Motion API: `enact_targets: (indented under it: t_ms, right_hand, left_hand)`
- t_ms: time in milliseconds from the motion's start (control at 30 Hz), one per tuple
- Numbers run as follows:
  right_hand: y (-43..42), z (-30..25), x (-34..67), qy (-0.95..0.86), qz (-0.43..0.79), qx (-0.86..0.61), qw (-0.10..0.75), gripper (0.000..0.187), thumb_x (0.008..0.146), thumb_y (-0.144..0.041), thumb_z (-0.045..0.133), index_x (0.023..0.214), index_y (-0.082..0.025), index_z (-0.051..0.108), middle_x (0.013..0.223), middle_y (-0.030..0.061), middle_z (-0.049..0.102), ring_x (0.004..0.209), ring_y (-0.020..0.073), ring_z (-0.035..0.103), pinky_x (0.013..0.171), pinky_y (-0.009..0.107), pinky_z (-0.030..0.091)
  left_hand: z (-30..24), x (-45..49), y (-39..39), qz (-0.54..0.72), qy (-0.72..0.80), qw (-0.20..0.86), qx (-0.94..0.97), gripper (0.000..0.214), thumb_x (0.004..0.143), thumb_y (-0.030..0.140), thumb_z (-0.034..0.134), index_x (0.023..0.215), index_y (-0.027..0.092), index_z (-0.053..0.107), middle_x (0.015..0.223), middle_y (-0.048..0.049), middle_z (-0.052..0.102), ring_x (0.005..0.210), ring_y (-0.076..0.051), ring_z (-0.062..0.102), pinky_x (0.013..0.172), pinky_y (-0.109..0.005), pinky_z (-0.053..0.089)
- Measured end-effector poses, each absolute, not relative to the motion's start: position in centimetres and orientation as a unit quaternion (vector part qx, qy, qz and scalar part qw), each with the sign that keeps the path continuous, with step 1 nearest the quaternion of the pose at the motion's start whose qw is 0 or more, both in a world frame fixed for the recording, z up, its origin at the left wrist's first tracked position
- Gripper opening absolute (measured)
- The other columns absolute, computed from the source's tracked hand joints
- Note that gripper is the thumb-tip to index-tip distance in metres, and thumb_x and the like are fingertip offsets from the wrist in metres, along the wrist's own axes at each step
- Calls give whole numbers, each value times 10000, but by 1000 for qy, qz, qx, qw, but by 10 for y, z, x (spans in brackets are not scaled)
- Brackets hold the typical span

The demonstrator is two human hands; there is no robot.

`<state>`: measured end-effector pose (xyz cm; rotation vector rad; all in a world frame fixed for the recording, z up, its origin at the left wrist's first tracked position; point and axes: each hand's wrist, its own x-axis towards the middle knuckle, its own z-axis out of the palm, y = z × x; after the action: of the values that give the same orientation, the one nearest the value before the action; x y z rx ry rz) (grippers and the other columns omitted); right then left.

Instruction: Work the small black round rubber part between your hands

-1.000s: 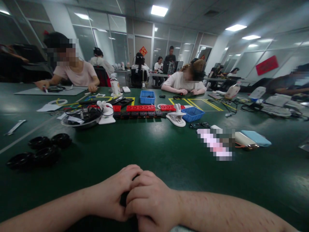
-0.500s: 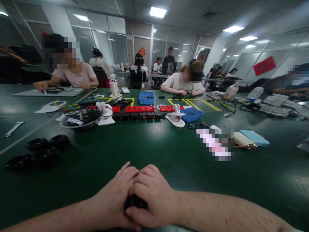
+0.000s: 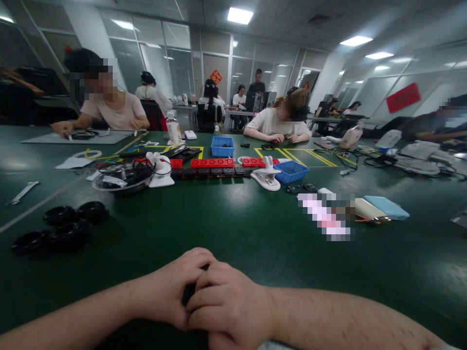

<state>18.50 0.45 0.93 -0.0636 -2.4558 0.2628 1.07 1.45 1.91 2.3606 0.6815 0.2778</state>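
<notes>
My left hand (image 3: 171, 291) and my right hand (image 3: 229, 306) lie close together at the near edge of the green table (image 3: 241, 228). Both have their fingers curled round a small black object (image 3: 188, 294), which shows only as a dark sliver between them. Most of that object is hidden by my fingers, so I cannot make out what it is. The right hand's fingers overlap the left hand's.
Several black round parts (image 3: 58, 228) lie at the left. Further off are a clear bowl of cables (image 3: 122, 177), red and black power strips (image 3: 213, 165), two blue bins (image 3: 291, 171), white clips (image 3: 266, 177), glasses (image 3: 302, 188) and a blue case (image 3: 386, 207). Other people work at the far side.
My hands have shifted slightly round the black object: the right fingers have closed lower over it and less of it shows than half a second ago.
</notes>
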Motion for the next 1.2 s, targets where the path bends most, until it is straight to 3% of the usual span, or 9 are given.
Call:
enact_targets:
  t_ms: [167,333,433,567,633,767,900,1033,1200]
  right_hand:
    - [1,15,184,-918,88,-76,379,333,847,-321,335,923,-115,585,872,52,650,882,156,519,855,308,385]
    - [-2,13,184,-908,33,-208,361,507,855,-555,273,757,-152,565,699,41,581,691,167,486,655,337,344]
    - [-2,9,183,-923,4,-228,309,421,825,-530,380,677,-165,530,638,14,548,651,157,454,635,334,317]
    - [0,8,183,-938,15,-210,277,307,774,-453,476,738,-158,556,687,17,574,700,164,472,656,334,330]
    - [0,8,183,-938,41,-196,282,252,749,-392,484,774,-156,569,721,19,587,731,164,482,679,331,345]
    - [2,11,185,-944,74,-126,295,208,710,-265,455,840,-166,584,795,7,630,803,161,494,768,332,364]
    - [3,13,186,-955,83,-68,277,248,711,-217,442,916,-180,577,881,-20,663,952,162,481,940,323,318]
    - [2,14,186,-938,88,-78,325,301,782,-290,402,1000,-145,550,911,21,656,967,160,496,962,314,321]
    - [0,14,185,-894,89,-162,408,463,860,-528,305,935,-139,545,857,57,623,839,168,525,776,332,382]
  left_hand:
    - [22,10,13,81,256,279,922,767,497,336,750,1203,213,478,1151,-59,515,1080,-300,471,1019,-477,315]
    - [18,10,7,42,295,239,924,714,583,478,705,1202,206,476,1181,-99,504,1119,-350,450,1029,-644,142]
    - [10,11,2,65,332,223,914,588,607,421,688,1116,181,516,1096,-94,535,1074,-329,478,1037,-629,153]
    - [0,12,2,94,349,233,903,466,597,342,681,1014,193,539,995,-54,536,1006,-288,498,1049,-578,192]
    - [-1,12,5,102,335,246,904,479,551,305,700,992,206,540,982,-31,522,974,-262,498,1057,-540,207]
    - [7,9,13,109,303,293,900,488,474,222,703,940,218,557,990,-10,503,950,-234,490,969,-401,375]
    - [18,7,17,99,287,338,891,662,472,194,704,1103,228,508,1069,-13,497,1003,-235,487,914,-329,428]
    - [21,6,17,93,262,303,912,771,563,364,741,1254,250,417,1200,-39,477,1098,-271,451,1004,-396,349]
    - [20,6,11,54,290,252,922,872,516,551,736,1245,187,424,1252,-112,451,1137,-343,420,1055,-564,178]
